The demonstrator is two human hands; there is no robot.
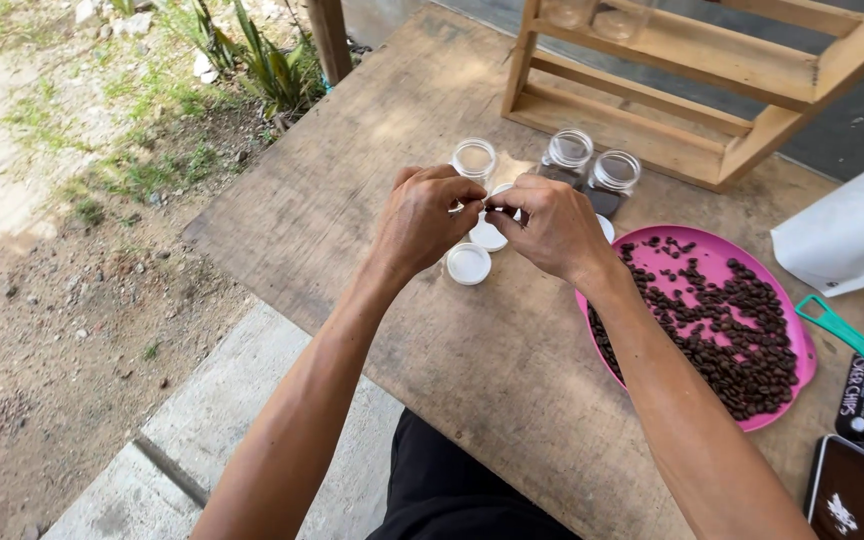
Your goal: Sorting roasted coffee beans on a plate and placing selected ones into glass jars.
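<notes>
Bright daylight falls on the bare dirt ground (62, 330) at the left and washes pale across the far part of the worn wooden table (432, 100), while the near part lies in soft, even shade. The white paper bag (852, 240) at the right edge is nearly blown out. The picture is sharp at its middle, with straight lines leaning outward toward the corners.
</notes>
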